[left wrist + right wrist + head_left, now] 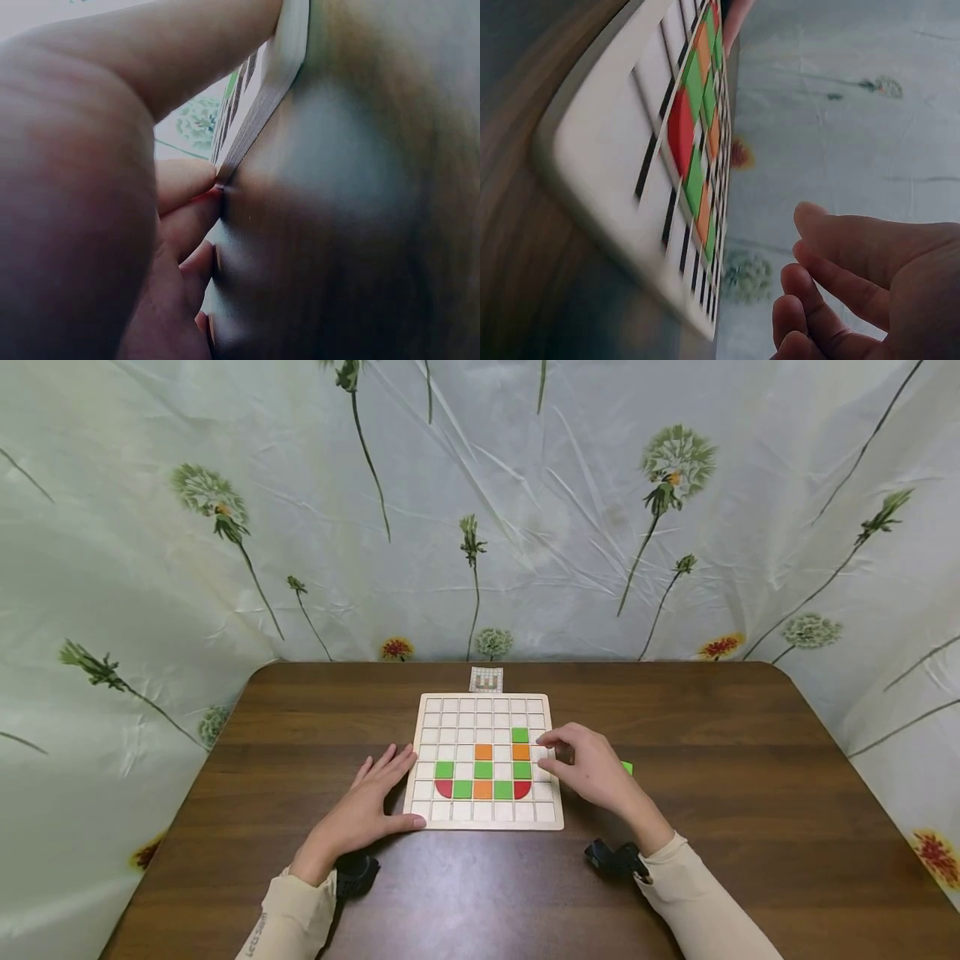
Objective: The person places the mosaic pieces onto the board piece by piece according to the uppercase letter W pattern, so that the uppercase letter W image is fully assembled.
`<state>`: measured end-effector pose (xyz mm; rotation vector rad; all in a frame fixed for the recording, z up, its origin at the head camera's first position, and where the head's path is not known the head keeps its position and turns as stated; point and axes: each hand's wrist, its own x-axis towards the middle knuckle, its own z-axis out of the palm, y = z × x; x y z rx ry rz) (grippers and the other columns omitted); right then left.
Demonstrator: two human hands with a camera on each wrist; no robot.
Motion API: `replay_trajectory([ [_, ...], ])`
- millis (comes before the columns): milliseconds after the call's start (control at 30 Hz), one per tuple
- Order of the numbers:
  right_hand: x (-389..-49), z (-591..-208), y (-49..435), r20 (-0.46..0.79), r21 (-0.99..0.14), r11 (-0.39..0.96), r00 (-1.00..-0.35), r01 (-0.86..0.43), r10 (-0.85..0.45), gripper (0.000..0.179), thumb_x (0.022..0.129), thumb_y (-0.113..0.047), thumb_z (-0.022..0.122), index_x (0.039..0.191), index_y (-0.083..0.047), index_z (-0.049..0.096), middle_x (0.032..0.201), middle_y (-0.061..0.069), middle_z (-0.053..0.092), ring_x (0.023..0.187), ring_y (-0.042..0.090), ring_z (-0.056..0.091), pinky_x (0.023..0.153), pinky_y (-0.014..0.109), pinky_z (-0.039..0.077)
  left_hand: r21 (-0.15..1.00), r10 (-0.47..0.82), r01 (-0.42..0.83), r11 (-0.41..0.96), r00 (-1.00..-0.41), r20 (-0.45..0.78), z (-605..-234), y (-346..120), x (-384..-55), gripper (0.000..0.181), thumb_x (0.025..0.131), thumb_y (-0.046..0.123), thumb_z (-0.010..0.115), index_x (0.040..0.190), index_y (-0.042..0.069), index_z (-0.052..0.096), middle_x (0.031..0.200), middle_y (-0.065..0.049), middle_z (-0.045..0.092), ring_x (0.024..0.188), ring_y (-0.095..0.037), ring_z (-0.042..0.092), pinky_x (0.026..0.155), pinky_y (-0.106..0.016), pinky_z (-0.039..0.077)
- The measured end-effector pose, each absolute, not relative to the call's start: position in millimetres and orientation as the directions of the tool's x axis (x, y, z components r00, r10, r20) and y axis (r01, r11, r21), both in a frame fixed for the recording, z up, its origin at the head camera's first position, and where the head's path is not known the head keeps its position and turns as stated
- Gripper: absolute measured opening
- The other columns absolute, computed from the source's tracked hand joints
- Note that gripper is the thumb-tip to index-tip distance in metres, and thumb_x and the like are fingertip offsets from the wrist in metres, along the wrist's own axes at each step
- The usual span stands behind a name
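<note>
A pale wooden grid board (480,825) lies flat on the table, with white squares and coloured tiles. Its right column of tiles runs from a green tile (520,735) over an orange tile (521,752) down to a rounded red tile (522,789). My left hand (367,810) is spread at the board's left side, thumb at the near corner and fingertips against the edge (259,120). Over the right side hovers my right hand (592,766), thumb and forefinger parted beside the orange tile. In the right wrist view, nothing shows between those fingers (825,225).
A small printed card (486,680) lies just behind the board. Part of a green piece (627,768) peeks out beyond my right hand. Dark wrist devices (617,862) sit at both sleeves. Behind the brown table (750,793) hangs a flower-patterned cloth (480,485).
</note>
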<state>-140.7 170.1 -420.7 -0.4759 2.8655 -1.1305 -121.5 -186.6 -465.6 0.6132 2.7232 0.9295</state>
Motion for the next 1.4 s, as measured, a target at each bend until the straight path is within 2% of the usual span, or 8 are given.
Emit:
replay_trajectory([
  [100,-138,-422,184,0.092,-0.657,0.705,-0.956,-0.268,-0.277,0.027,0.088,-0.014,0.078,0.113,-0.006,0.074,0.1,0.006,0.066,0.087,0.022,0.057,0.071,0.033,0.048,0.615,0.441,0.317,0.722,-0.896,-0.055,-465,-187,-122,0.105,0.08,0.054,0.08,0.159,0.009,0.028,0.165,-0.008,0.024,0.154,-0.031,0.01,0.121,-0.058,0.002],
  [400,-126,-430,224,0.107,-0.613,0.743,-0.96,-0.269,-0.259,0.028,0.087,-0.014,0.08,0.113,-0.006,0.073,0.094,0.004,0.062,0.076,0.016,0.052,0.064,0.03,0.045,0.623,0.442,0.311,0.717,-0.895,-0.061,-464,-187,-122,0.105,0.08,0.053,0.081,0.16,0.009,0.027,0.165,-0.008,0.023,0.154,-0.031,0.009,0.121,-0.058,0.001],
  [633,-120,-435,240,0.109,-0.574,0.766,-0.954,-0.29,-0.28,0.028,0.085,-0.012,0.081,0.112,-0.007,0.074,0.097,0.001,0.064,0.086,0.019,0.057,0.07,0.033,0.048,0.615,0.438,0.312,0.724,-0.897,-0.061,-464,-187,-123,0.105,0.08,0.054,0.08,0.16,0.01,0.028,0.165,-0.007,0.023,0.154,-0.03,0.009,0.121,-0.057,0.001],
  [933,-114,-439,247,0.067,-0.539,0.792,-0.952,-0.287,-0.299,0.029,0.086,-0.008,0.08,0.114,-0.006,0.073,0.11,0.006,0.068,0.096,0.027,0.064,0.083,0.048,0.054,0.622,0.446,0.318,0.715,-0.893,-0.057,-462,-187,-123,0.104,0.08,0.053,0.081,0.159,0.01,0.028,0.166,-0.007,0.023,0.154,-0.03,0.009,0.121,-0.057,0.001],
  [1400,-114,-440,248,0.068,-0.442,0.828,-0.933,-0.345,-0.353,0.027,0.084,-0.005,0.08,0.11,-0.003,0.074,0.105,0.007,0.069,0.098,0.029,0.064,0.087,0.05,0.054,0.622,0.447,0.32,0.715,-0.893,-0.053,-467,-188,-123,0.105,0.08,0.057,0.079,0.159,0.01,0.028,0.165,-0.007,0.023,0.154,-0.031,0.01,0.121,-0.058,0.001],
])
